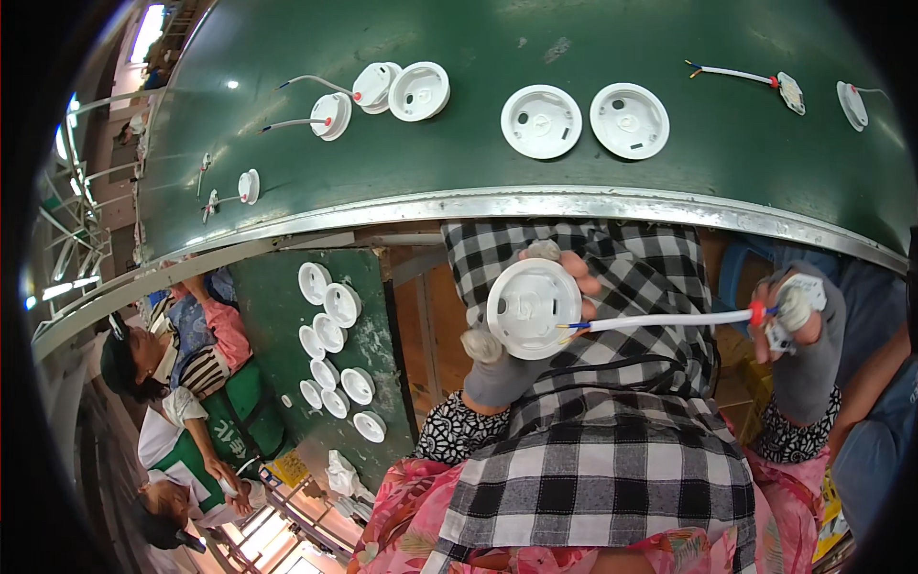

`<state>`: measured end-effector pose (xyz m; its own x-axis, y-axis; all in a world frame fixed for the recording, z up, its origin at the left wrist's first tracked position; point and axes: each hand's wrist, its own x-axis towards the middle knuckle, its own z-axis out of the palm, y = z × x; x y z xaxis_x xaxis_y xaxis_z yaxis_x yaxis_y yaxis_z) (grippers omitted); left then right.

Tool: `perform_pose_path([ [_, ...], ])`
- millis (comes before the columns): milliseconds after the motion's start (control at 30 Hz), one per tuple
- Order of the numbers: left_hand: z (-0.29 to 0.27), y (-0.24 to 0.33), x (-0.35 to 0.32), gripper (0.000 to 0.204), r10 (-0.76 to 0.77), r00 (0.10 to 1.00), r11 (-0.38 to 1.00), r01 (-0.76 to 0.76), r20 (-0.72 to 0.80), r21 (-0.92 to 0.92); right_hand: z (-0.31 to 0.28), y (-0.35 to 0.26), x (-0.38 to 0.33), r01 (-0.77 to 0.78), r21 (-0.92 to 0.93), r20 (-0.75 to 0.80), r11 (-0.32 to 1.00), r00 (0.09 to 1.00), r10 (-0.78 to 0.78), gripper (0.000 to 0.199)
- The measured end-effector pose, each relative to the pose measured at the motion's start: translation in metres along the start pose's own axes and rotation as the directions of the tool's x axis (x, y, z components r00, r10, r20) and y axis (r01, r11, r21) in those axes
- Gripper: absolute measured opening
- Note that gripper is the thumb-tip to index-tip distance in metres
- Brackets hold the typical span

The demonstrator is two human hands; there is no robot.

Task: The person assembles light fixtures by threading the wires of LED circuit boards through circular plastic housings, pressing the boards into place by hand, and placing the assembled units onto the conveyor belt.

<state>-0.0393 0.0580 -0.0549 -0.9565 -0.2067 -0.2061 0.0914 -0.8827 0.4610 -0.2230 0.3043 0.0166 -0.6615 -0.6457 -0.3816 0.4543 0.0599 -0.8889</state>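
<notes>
My left hand [486, 367], in a grey fingerless glove with wrapped fingertips, grips a white round plastic housing [532, 311] by its edges above my lap. The housing's hollow side faces up and shows a dark oval hole and a small slot. My right hand [801, 335], gloved likewise, is closed on the end of a white cable [669, 320] with a red collar and a small white plate [803, 290]. The cable stretches leftward across my checked apron. Its blue and yellow wire tips lie over the housing's right edge; whether they touch it I cannot tell.
Two white housings [629, 121] lie on the green bench [459, 167] ahead, beyond its metal edge [574, 203]. Other housings, some with cables, sit left; a cabled plate [791, 94] lies right. Several more housings [341, 304] rest on a lower green table. Co-workers sit left; someone's arm is right.
</notes>
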Motion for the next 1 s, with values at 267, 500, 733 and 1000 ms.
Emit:
perform_pose_path([
  [267,-0.018,0.009,0.026,0.053,0.004,1.0,0.953,-0.01,-0.021,-0.303,0.046,-0.001,0.001,-0.168,0.032,-0.171,0.985,0.97,0.171,0.039],
  [500,0.023,0.004,0.033,0.048,0.287,0.956,0.94,-0.292,-0.059,-0.174,0.06,0.001,0.01,0.076,-0.055,-0.031,0.996,0.997,-0.077,0.025],
  [733,0.025,0.001,0.037,0.05,0.407,0.912,0.911,-0.409,-0.056,-0.043,0.077,-0.013,0.023,0.424,-0.451,0.168,0.786,0.905,-0.392,0.014],
  [1000,0.01,0.005,0.023,0.114,0.374,0.927,0.803,-0.34,0.029,0.489,0.075,-0.014,0.023,0.404,-0.421,0.297,0.812,0.907,-0.297,0.017],
])
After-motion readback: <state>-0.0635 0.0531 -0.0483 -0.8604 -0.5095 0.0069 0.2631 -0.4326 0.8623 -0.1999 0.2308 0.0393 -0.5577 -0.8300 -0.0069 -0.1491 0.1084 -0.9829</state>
